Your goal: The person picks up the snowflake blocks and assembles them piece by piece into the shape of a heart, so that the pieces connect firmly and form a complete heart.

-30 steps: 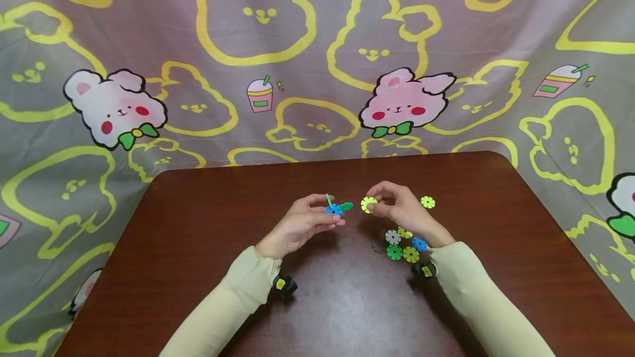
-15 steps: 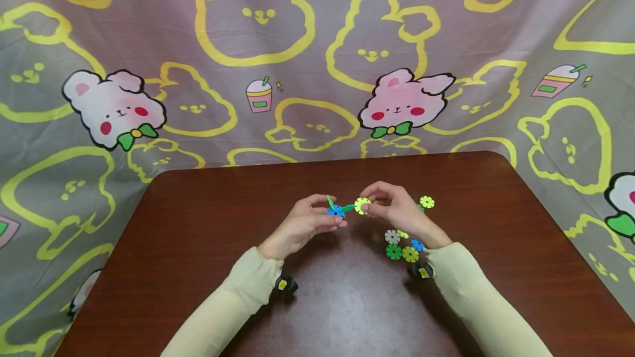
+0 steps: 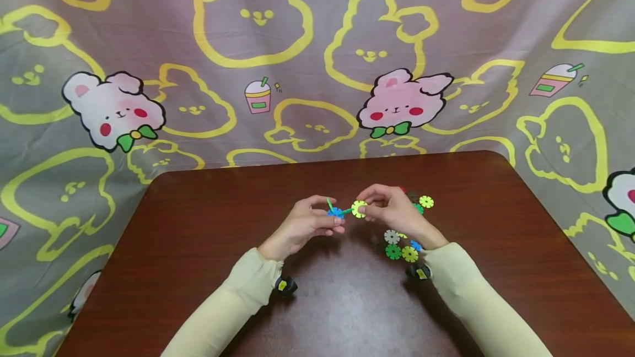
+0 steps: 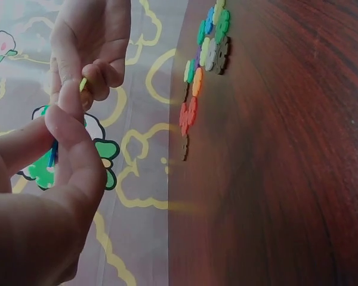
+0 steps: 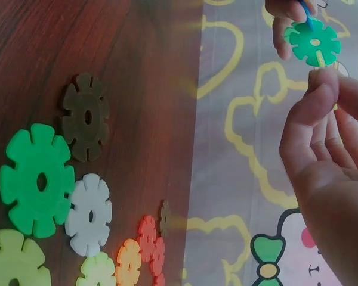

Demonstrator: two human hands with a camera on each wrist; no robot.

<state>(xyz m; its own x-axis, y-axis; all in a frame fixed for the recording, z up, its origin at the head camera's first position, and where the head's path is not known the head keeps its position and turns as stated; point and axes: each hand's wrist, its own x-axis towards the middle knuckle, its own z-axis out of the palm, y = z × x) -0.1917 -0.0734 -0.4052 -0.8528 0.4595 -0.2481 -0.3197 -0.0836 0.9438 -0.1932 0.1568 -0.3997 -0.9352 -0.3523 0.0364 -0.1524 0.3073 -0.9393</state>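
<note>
My left hand (image 3: 302, 223) pinches a blue notched plastic disc (image 3: 334, 212) above the table. Two green discs stand out from the blue one; the nearer to the right hand shows its face as a green disc (image 5: 329, 43) in the right wrist view. My right hand (image 3: 394, 211) holds a yellow notched disc (image 3: 358, 209) between thumb and fingers. In the right wrist view the yellow disc's edge meets a slot of that green disc; how deep it sits cannot be told. Fingers cover much of the blue disc in the left wrist view.
Loose notched discs lie on the brown table (image 3: 198, 269) below and beside the right hand: a grey disc (image 3: 391, 236), a green disc (image 3: 393, 252), a yellow disc (image 3: 409, 254) and several more. A red disc (image 4: 188, 116) lies farther off. A patterned cloth (image 3: 307, 43) hangs behind.
My right hand has moved left with the yellow disc, closing the gap to the green disc. The left hand has barely moved; its green discs now appear more edge-on.
</note>
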